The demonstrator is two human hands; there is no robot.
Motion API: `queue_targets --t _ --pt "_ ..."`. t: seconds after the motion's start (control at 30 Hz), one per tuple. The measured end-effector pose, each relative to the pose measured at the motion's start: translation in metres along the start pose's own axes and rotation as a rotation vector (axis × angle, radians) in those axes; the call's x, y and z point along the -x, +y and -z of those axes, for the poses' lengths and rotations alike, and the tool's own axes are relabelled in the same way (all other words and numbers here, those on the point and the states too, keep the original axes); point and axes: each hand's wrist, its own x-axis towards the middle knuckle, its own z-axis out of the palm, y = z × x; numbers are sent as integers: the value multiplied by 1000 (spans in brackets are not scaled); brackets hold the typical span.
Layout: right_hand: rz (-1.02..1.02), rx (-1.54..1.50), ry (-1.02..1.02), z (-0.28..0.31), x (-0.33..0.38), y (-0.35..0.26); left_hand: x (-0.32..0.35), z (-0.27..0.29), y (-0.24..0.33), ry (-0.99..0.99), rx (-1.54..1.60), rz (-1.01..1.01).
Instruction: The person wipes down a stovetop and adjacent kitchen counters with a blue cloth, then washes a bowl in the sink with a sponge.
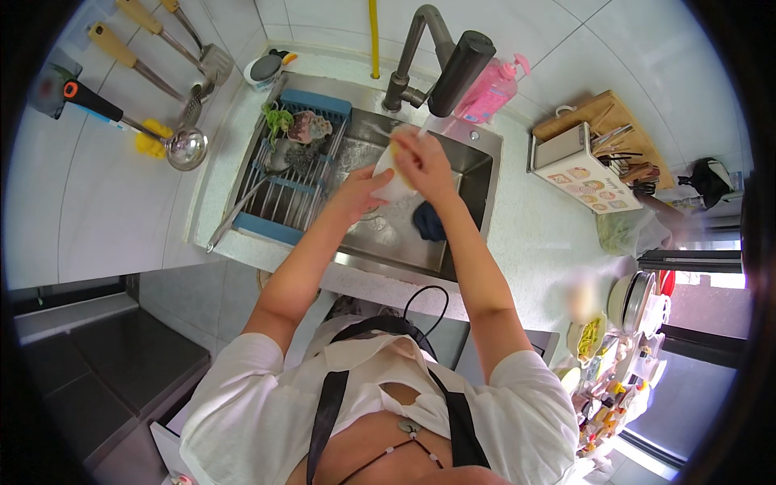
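Note:
Over the steel sink (380, 260), my left hand (358, 196) grips a white dish (391, 184) by its near left side, thumb on top. It is tilted, and I cannot tell if it is a bowl or a plate. My right hand (425, 165) is closed at the dish's far right edge, its fingers slightly blurred. Something yellowish shows beside those fingers, too small to name. Just beyond, a dark grey faucet (461, 74) hangs over the sink, with a thin stream of water below its spout. A dark blue cloth (429, 221) lies in the basin, near my right forearm.
A blue-ended drying rack (271, 228) spans the sink's left side, holding greens (278, 121) and a long-handled utensil (236, 217). Behind the sink stands a pink pump bottle (490, 90). A utensil holder (584, 170) is on the right counter. Ladles and turners (187, 149) hang at left.

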Motion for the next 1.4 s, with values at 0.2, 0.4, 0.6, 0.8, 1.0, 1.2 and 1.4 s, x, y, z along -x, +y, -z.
queue_targets --t 0.2,0.4,0.6,0.8,1.0,1.2,1.4 --pt "-281 -87 -179 5 -2 38 4 4 -5 -77 -239 -92" --pt "-1042 -1379 74 -11 34 80 7 -1 -12 -126 -176 -186" --pt "-1039 -1533 312 -33 42 56 10 0 -15 -123 -27 -115" --pt "-1003 -1266 70 1 17 58 6 10 12 -350 113 144" --pt "-727 -793 -111 26 -11 51 -3 12 27 -433 67 147" --pt "-194 -108 -89 24 -15 4 -9 1 14 -199 -249 -69" --pt "-176 -110 63 8 3 12 -4 -3 7 -181 -352 -119"
